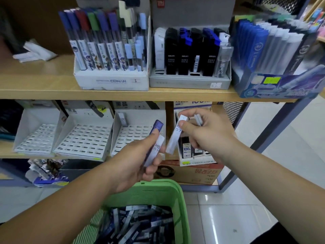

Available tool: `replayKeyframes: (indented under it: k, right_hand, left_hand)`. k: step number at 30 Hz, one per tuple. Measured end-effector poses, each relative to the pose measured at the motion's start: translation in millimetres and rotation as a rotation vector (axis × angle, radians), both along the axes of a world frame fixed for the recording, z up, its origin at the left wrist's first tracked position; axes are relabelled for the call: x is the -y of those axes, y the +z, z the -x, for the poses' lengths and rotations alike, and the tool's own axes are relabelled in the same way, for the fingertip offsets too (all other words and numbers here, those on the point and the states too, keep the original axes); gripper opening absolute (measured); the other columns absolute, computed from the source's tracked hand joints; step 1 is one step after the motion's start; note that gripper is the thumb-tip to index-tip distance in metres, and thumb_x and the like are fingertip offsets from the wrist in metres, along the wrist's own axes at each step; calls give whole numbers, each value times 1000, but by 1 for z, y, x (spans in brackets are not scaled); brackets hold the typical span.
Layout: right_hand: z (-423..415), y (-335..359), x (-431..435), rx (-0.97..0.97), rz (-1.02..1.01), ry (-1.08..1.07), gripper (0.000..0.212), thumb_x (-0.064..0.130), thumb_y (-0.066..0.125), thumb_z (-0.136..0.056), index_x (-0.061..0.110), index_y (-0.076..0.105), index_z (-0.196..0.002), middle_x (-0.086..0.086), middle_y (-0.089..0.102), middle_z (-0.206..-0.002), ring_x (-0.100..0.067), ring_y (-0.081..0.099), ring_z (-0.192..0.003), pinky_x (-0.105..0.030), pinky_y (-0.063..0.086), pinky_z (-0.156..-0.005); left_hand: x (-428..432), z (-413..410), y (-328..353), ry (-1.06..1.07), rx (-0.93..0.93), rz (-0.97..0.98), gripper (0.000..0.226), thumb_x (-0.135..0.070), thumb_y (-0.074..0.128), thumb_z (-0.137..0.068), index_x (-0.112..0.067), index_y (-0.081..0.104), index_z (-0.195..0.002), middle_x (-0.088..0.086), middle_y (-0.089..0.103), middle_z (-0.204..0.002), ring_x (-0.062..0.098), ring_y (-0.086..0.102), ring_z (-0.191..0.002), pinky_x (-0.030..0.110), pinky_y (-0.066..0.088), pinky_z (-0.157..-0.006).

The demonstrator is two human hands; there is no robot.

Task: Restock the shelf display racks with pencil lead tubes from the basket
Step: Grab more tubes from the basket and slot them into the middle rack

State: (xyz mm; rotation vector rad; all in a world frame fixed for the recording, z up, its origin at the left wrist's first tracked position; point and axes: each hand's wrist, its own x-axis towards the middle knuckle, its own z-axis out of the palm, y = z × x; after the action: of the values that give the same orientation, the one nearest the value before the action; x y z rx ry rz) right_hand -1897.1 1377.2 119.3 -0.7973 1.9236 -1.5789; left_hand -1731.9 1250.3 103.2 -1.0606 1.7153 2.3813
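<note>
- A shop aisle with glossy pale floor tiles [228, 217], facing a wooden shelf unit [35, 91] on a dark metal frame.
- Nearest, at the bottom of the view, a green basket [183, 208] stands below the hands, with a heap of loose pencil lead tubes [137, 224] lying criss-cross in it.
- The left hand [133, 159] is above the basket's far rim. Its fingers are curled round the lower half of a purple-capped tube [157, 140] marked HB 0.7, and the thumb lies along it. The tube is tilted, cap up and to the right.
- The right hand [207, 136] is a little higher. Its thumb and forefinger pinch the top of a white tube [175, 136] marked 07, whose lower end hangs down and left, just beside the left hand's tube. A second tube [198, 119] sticks up from between the curled fingers.
- Behind the hands, on the lower shelf, stand three white slotted racks: the left rack [37, 136] and the middle rack [84, 138] show only bare slots, while the third rack [130, 134] has a single tube [122, 118] upright at its back.
- To the right of these, partly hidden by the right hand, is a small display box [186, 152] of tubes labelled 100.
- Farthest, on the upper shelf, are a white CONAN box [112, 81], a grey box [190, 80] of black and blue cases, and a blue box [274, 85] — all three well stocked.
</note>
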Motion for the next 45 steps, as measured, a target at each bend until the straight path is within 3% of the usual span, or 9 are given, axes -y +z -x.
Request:
replayKeyframes:
  k: [8, 14, 18, 24, 27, 31, 34, 39, 45]
  right_hand:
    - [-35, 6, 32, 178, -36, 61, 11, 17, 61, -103, 19, 69, -110, 0, 52, -55, -10, 41, -39, -20, 26, -38]
    - [-52, 7, 48, 232, -50, 185, 15, 15, 68, -99, 19, 69, -113, -5, 58, -67, -14, 49, -49, -26, 21, -45]
    - [-54, 7, 54, 224, -24, 169, 17, 11, 74, -94, 17, 69, -109, -4, 62, -66, -17, 51, -50, -26, 21, -46]
    - [-53, 0, 75, 29, -26, 16, 20, 14, 78, -90, 13, 64, -104, 0, 66, -61, -19, 51, -46, -26, 43, -46]
    - [-54, -6, 98, -39, 16, -34, 20, 15, 83, -86, 12, 64, -94, -6, 69, -76, -14, 55, -48, -25, 48, -50]
    - [-55, -23, 137, -12, 51, -98, 20, 18, 87, -82, 23, 67, -83, 7, 69, -81, -11, 63, -71, -26, 49, -62]
    - [-57, -37, 164, -2, 61, -139, 24, 15, 87, -81, 25, 66, -77, 9, 69, -77, -14, 68, -79, -35, 56, -71]
    - [-52, -62, 198, -112, -21, -183, 20, 19, 83, -85, 29, 68, -76, 9, 73, -81, -12, 67, -78, -37, 59, -76]
    - [-53, -71, 213, -115, -55, -149, 26, 11, 80, -88, 29, 66, -75, 10, 68, -77, -9, 63, -73, -35, 58, -77]
  left_hand:
    - [37, -57, 12, 29, -113, -222, 55, -65, 46, -97, -13, 64, -97, 0, 39, -66, 9, 29, -46, 19, 20, -36]
    - [44, -75, 7, 20, -173, -160, 35, -35, 61, -98, -6, 61, -117, 2, 48, -72, 10, 36, -54, 21, 29, -43]
    - [49, -75, 0, 5, -147, -23, 14, -18, 66, -99, -11, 55, -105, 2, 51, -74, 11, 41, -58, 23, 35, -49]
    - [67, -68, -7, 95, 24, 313, 22, -23, 77, -92, -20, 57, -84, -1, 43, -60, 16, 39, -54, 30, 39, -50]
    - [96, -65, -5, 112, 94, 449, 25, -29, 78, -92, -17, 57, -86, 4, 46, -60, 20, 44, -54, 31, 44, -53]
    - [128, -64, -20, 263, 125, 509, 17, -23, 73, -95, -9, 63, -98, 5, 47, -59, 18, 44, -54, 29, 42, -48]
    - [137, -68, -47, 379, 141, 583, 19, -20, 73, -93, -5, 64, -87, 7, 45, -62, 19, 41, -55, 31, 39, -54]
    - [146, -63, -67, 379, 104, 545, 26, -19, 86, -84, -8, 64, -76, -9, 41, -39, 6, 34, -31, 16, 31, -38]
    - [156, -60, -83, 400, 124, 545, 28, -19, 92, -76, 0, 72, -83, 2, 60, -59, 11, 49, -46, 17, 41, -44]
